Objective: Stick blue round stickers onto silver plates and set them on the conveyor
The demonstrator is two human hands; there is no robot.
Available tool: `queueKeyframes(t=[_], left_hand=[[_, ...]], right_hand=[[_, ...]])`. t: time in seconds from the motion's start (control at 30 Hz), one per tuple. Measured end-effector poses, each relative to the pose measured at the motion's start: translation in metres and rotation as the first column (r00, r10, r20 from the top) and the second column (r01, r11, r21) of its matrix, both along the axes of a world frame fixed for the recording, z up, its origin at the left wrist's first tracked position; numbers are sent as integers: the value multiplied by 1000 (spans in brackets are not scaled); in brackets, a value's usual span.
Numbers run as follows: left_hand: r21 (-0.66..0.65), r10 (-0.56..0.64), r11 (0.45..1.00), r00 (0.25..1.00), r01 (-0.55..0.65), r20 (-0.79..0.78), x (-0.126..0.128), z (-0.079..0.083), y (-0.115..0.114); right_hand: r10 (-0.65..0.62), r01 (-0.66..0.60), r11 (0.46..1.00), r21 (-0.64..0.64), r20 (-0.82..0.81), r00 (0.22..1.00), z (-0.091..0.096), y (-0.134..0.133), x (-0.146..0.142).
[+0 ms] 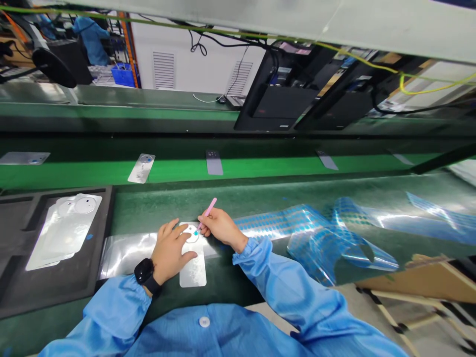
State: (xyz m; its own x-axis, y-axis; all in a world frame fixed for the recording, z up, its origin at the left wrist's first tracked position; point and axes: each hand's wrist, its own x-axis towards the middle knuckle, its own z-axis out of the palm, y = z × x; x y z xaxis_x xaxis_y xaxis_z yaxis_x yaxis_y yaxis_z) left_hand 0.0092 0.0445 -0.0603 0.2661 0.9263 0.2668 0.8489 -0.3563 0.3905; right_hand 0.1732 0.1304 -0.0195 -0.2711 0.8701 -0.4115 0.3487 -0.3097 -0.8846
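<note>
A silvery phone back cover [193, 270] lies flat on the green bench in front of me, its round camera area at the far end. My left hand [171, 250] rests on the cover's left side, fingers spread, with a dark watch on the wrist. My right hand [222, 227] pinches slim pink tweezers [211, 206], tip down at the camera area. By the tip sits a small blue sticker [196, 232]. Under the hands runs a clear film strip [130, 249]. Film with rows of blue stickers [275, 222] extends right of my right hand.
A black tray [106, 218] at left bears several stacked covers [80, 228]. Beyond the bench, a green conveyor belt [253, 166] carries spaced covers [142, 167]. Dark monitors [282, 94] stand behind it. More film curls at right [342, 233]. A person in blue [91, 39] is far back left.
</note>
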Motion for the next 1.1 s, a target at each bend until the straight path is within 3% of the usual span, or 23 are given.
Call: queueKeyframes(t=[0.47,1.1], left_hand=[[-11,-8,1000,1000,8,-2,1,1,-1],[-74,-19,997,999,16,-41,1,11,-1]], right_hand=[[-12,12,1000,-24,33,999,2,0,-3],[19,-24,996,92,61,998,-1,-5,0]])
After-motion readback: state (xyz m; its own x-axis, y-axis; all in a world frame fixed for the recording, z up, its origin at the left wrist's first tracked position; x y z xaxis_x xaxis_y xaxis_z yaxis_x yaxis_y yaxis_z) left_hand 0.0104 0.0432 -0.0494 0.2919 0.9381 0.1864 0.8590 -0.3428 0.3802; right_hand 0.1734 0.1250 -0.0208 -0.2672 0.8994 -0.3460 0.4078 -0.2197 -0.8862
